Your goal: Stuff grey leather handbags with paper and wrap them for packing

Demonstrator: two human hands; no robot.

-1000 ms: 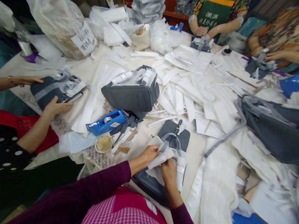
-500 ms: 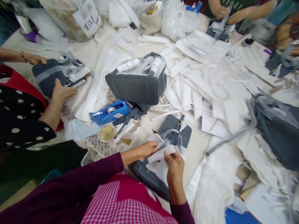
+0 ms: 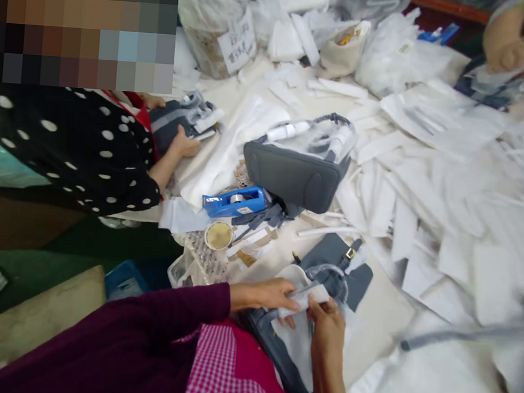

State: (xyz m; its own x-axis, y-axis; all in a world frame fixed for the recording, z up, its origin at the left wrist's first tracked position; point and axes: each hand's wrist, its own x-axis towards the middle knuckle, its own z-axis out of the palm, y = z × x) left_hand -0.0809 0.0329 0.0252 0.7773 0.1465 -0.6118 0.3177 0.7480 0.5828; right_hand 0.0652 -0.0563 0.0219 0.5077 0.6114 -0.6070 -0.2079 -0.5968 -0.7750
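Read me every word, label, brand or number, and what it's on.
None legible:
White paper label on the tall clear plastic bag: dark handwriting, blurred.
Blue plastic tape dispenser: white lettering and a white sticker, too small.
Bulging translucent white plastic bag: small pale label, too small.

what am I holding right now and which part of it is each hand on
A piece of white wrapping: your left hand holds its left part, your right hand pinches its right end.

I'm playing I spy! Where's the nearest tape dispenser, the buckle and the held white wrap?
Tape dispenser (image 3: 226, 208), head view: blue side.
Buckle (image 3: 350, 252), head view: gold frame.
White wrap (image 3: 303, 297), head view: its middle.
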